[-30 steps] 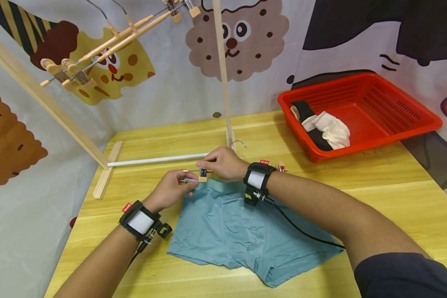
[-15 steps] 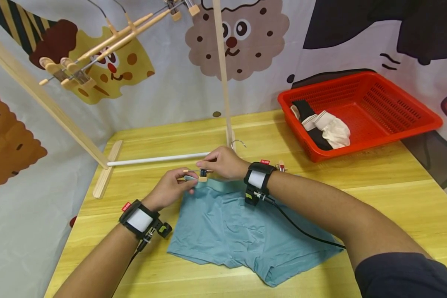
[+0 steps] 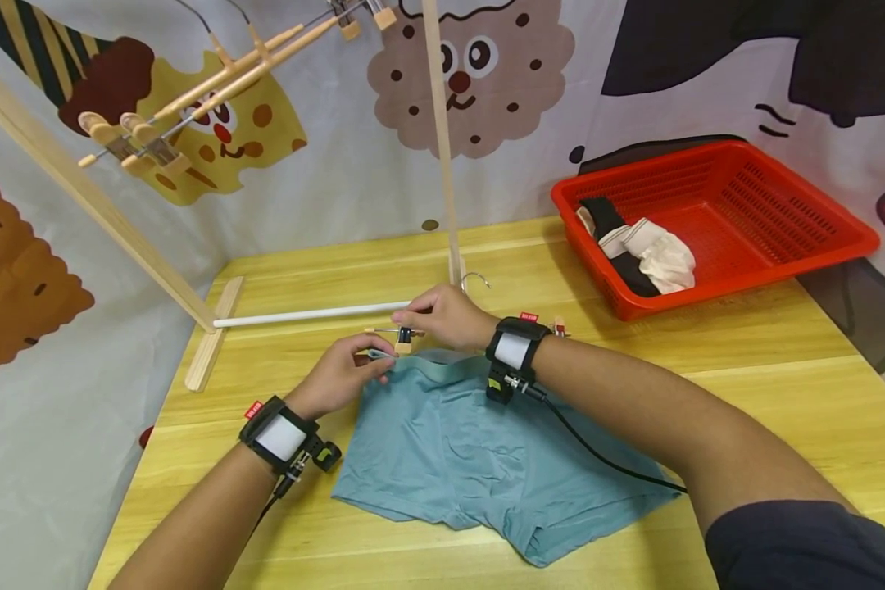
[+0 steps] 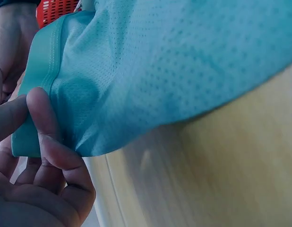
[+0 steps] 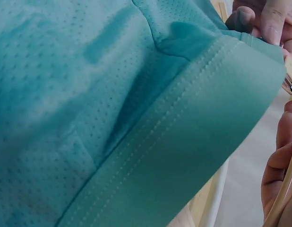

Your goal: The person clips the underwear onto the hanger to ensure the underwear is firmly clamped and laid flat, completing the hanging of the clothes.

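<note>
Centrally, we see the teal boxer shorts (image 3: 479, 459) lying flat on the yellow table (image 3: 745, 360), waistband away from us and running left to right. Our left hand (image 3: 342, 377) pinches the waistband's left corner (image 4: 35, 137) between thumb and fingers. Just beyond it, our right hand (image 3: 450, 318) grips the clip hanger (image 3: 401, 338), its long axis parallel to the waistband, the clip nearly touching that corner.

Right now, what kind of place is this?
Probably a laundry-hanging corner set up on a wooden table: a wooden drying rack with clip hangers, a red basket of clothes, and teal shorts being clipped.
</note>
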`<state>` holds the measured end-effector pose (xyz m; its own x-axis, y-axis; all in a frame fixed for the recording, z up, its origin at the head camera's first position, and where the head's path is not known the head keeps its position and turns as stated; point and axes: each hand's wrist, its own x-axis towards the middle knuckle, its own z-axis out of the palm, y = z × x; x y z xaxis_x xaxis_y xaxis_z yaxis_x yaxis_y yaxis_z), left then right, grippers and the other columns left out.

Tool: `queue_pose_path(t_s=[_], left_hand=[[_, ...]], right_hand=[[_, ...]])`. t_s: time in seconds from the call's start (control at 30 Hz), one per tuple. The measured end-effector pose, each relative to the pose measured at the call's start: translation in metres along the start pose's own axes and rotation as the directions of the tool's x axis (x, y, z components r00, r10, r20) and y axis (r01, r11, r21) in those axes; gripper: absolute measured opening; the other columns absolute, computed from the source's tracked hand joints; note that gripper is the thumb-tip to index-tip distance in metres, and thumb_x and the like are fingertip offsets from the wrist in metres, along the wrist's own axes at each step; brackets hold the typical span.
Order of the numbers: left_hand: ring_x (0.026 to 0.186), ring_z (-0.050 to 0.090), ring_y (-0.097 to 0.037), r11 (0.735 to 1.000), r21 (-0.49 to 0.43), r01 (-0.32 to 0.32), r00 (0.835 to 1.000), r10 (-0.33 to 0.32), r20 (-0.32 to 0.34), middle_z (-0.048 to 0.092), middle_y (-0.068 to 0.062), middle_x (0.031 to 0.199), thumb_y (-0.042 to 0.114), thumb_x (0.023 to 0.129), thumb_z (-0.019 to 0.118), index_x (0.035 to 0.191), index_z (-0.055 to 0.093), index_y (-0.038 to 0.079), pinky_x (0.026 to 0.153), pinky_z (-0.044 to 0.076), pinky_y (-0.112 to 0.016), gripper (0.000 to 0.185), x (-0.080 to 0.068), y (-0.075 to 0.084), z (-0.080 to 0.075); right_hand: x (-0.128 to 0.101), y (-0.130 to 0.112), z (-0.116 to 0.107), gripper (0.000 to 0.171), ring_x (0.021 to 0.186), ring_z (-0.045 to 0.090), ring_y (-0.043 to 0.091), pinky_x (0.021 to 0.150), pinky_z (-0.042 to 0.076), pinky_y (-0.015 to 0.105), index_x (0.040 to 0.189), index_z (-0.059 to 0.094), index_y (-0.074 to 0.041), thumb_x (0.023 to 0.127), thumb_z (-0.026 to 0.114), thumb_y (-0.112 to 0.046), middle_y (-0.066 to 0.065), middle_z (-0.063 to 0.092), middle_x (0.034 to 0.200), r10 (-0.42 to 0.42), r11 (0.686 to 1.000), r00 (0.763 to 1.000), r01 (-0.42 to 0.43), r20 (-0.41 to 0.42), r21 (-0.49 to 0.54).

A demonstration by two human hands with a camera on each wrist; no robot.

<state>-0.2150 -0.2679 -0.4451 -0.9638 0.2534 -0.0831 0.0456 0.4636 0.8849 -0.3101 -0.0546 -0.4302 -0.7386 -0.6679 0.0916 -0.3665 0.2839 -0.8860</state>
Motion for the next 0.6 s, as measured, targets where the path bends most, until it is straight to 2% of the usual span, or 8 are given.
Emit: queue_pose_path(t_s=[0.17, 0.27, 0.43, 0.6], left_hand=[[0.080, 0.070, -0.029, 0.999, 0.010, 0.031, 0.999, -0.031, -0.009, 0.067, -0.013, 0.107, 0.019, 0.101, 0.061, 0.114, 0.066, 0.008, 0.049, 0.039, -0.025, 0.018, -0.0005, 0.0001, -0.0018], [0.079, 0.070, -0.026, 0.999, 0.019, 0.041, 0.999, -0.041, -0.013, 0.067, -0.012, 0.107, 0.021, 0.100, 0.062, 0.115, 0.066, 0.008, 0.051, 0.041, -0.026, 0.020, 0.0004, -0.0009, -0.0019], [0.072, 0.068, -0.021, 0.997, 0.033, 0.067, 0.997, -0.066, -0.042, 0.069, -0.011, 0.110, 0.024, 0.099, 0.064, 0.113, 0.069, 0.008, 0.060, 0.051, -0.030, 0.022, 0.0017, -0.0005, 0.0000], [0.064, 0.066, -0.019, 0.993, 0.080, 0.088, 0.993, -0.081, -0.080, 0.071, -0.010, 0.104, 0.025, 0.097, 0.066, 0.110, 0.071, 0.009, 0.060, 0.050, -0.030, 0.021, 0.0021, 0.0040, 0.0028]], right_hand=[[-0.0005, 0.0011, 0.0000, 0.027, 0.047, 0.037, 0.009, 0.054, 0.036, 0.024, 0.096, 0.082, -0.012, 0.097, 0.067, -0.035, 0.003, 0.066, 0.064, -0.032, 0.999, 0.999, 0.032, 0.024, 0.000], [-0.0005, 0.0015, 0.0003, 0.026, 0.046, 0.034, 0.010, 0.052, 0.034, 0.024, 0.095, 0.082, -0.013, 0.097, 0.067, -0.034, 0.001, 0.062, 0.060, -0.039, 0.999, 0.999, 0.039, 0.032, -0.001], [-0.0001, 0.0016, 0.0013, 0.027, 0.047, 0.038, 0.010, 0.053, 0.037, 0.024, 0.097, 0.082, -0.012, 0.096, 0.067, -0.035, 0.001, 0.070, 0.068, -0.020, 1.000, 0.999, 0.020, 0.038, -0.003], [-0.0001, 0.0011, 0.0015, 0.031, 0.046, 0.039, 0.008, 0.052, 0.037, 0.024, 0.099, 0.081, -0.010, 0.096, 0.067, -0.037, 0.007, 0.072, 0.070, 0.002, 1.000, 0.999, -0.002, 0.036, -0.013]])
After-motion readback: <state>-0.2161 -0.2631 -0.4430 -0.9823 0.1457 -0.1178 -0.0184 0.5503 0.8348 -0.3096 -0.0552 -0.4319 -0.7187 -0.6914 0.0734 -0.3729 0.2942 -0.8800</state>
